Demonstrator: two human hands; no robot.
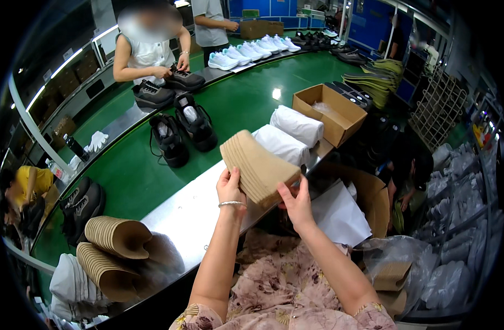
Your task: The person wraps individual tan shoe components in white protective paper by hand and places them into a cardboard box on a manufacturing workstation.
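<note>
Between my two hands is a fanned stack of tan cardboard inserts point(257, 165), held up over the edge of the metal ledge point(191, 203). My left hand point(230, 190) grips its left side, with the thumb on the front sheet. At the lower right corner, the thumb and fingers of my right hand point(297, 203) close on the same stack. Just behind it lie two white wrapped rolls point(298, 125). Two nested stacks of curved cardboard inserts point(106, 264) rest on the ledge at the left, beside white folded material point(70, 280).
A green conveyor belt point(241, 99) curves past, carrying dark shoes point(194, 124); white sneakers point(252, 50) line its far side. An open cardboard box point(331, 113) stands right of the rolls. Across the belt a person point(147, 55) handles a dark shoe. A plastic bag point(400, 258) holds more inserts.
</note>
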